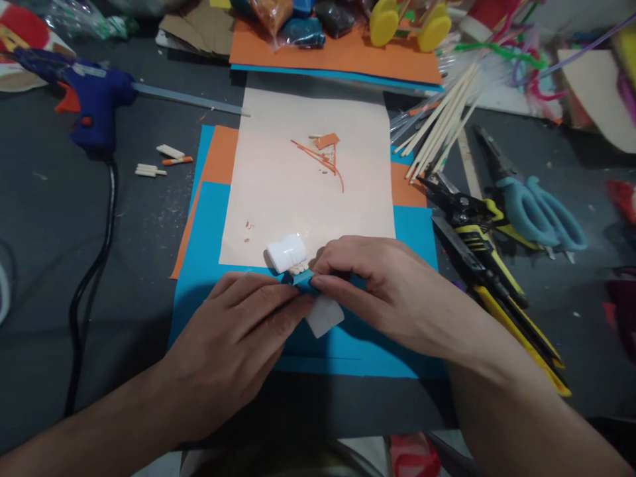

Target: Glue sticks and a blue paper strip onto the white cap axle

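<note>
Between my fingertips is a small strip of blue paper (302, 281), bent round a few short pale sticks (298, 268). My left hand (248, 328) pinches it from the left, and my right hand (382, 285) pinches its right end with thumb and index finger. Just beyond the sticks is a white rounded piece (287, 253), tilted above the sheets. Below my fingers hangs a white flap (325, 317); whether it joins the strip is hidden. Under both hands lies blue paper (397, 351), with a cream sheet (278, 165) on top.
A blue glue gun (97, 99) with a black cord lies at left, near short cut sticks (163, 156). Orange scraps (325, 149) lie on the cream sheet. At right are long sticks (442, 126), scissors (531, 199), yellow-black pliers (477, 232) and a yellow-black cutter (501, 311).
</note>
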`<state>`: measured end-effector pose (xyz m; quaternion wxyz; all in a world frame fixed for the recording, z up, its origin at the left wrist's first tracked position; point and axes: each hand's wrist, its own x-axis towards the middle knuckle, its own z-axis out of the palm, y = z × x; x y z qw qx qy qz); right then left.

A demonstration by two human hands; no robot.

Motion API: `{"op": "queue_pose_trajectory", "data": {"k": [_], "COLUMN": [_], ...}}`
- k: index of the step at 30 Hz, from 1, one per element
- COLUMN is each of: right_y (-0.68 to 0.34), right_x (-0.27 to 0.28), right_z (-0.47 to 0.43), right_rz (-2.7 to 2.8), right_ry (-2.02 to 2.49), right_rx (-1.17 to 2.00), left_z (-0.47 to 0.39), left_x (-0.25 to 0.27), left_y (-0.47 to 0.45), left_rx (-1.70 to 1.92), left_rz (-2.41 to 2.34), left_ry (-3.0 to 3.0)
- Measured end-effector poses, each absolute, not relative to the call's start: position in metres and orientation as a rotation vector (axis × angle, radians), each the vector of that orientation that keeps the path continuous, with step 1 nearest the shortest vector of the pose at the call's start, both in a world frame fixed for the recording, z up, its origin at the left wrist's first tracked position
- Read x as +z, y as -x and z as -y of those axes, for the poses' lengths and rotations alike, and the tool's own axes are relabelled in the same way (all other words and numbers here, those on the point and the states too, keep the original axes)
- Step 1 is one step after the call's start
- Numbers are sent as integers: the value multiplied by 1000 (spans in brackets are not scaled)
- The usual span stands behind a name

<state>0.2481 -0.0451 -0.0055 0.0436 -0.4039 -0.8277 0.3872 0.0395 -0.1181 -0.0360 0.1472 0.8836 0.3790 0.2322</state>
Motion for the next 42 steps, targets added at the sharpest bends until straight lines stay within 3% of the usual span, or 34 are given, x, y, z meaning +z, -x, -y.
{"op": "queue_pose_trajectory", "data": {"k": [42], "right_y": [-250], "right_x": [-5], "right_z": [45], "right_rz": [2518], "right_ry": [1224], "right_rx": [1242], "left_z": [122], "left_x": [-36], "left_y": [-40], "left_rx": [562], "left_rz": [-1075], "left_ry": [-2662]}}
